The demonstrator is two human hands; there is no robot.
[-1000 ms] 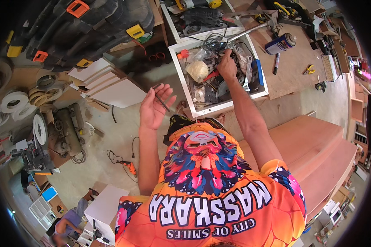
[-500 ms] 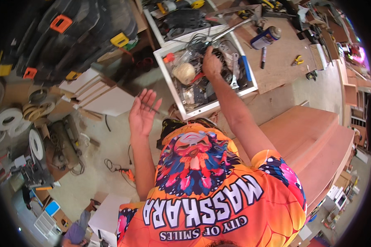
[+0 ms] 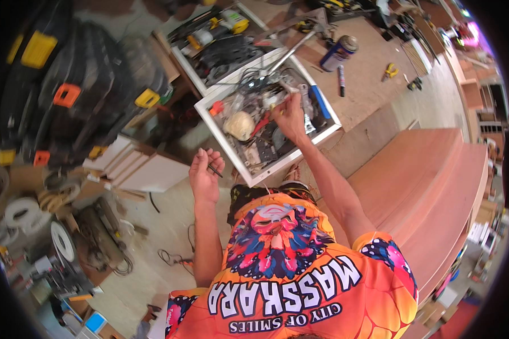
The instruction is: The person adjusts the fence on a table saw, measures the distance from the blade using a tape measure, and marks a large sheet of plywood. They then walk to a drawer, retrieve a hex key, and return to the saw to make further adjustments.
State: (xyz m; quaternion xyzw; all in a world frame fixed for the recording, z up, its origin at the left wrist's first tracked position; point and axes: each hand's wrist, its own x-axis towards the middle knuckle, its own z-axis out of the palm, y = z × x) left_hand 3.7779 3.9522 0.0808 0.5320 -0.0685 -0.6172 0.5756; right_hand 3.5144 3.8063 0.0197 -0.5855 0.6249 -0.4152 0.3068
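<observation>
A thin dark rod [image 3: 215,170] is held in the curled fingers of my left hand [image 3: 205,176], just left of a white-framed drawer [image 3: 216,141]. My right hand [image 3: 292,121] reaches into this drawer, its fingertips pinched together over the clutter; whatever is between them is too blurred to name. Around that hand lie a cream-coloured round lump [image 3: 239,125], a red-handled tool [image 3: 261,122], a silver wrench [image 3: 309,124] and a blue strip [image 3: 319,101] along the right side. Dark tangled cable [image 3: 251,79] sits at the drawer's far end.
Beyond is a second tray [image 3: 182,65] of tools. A spray can [image 3: 339,53], a marker [image 3: 341,81] and yellow-handled pliers [image 3: 390,71] rest on the board to the right. Black cases [image 3: 96,85] stand at left, above white panels [image 3: 152,169]. Curved brown wood panels [image 3: 413,169] flank my right arm.
My left fingers have curled from an open palm around the rod. Within the drawer, my right hand has drawn back from the cable at the far end toward the middle.
</observation>
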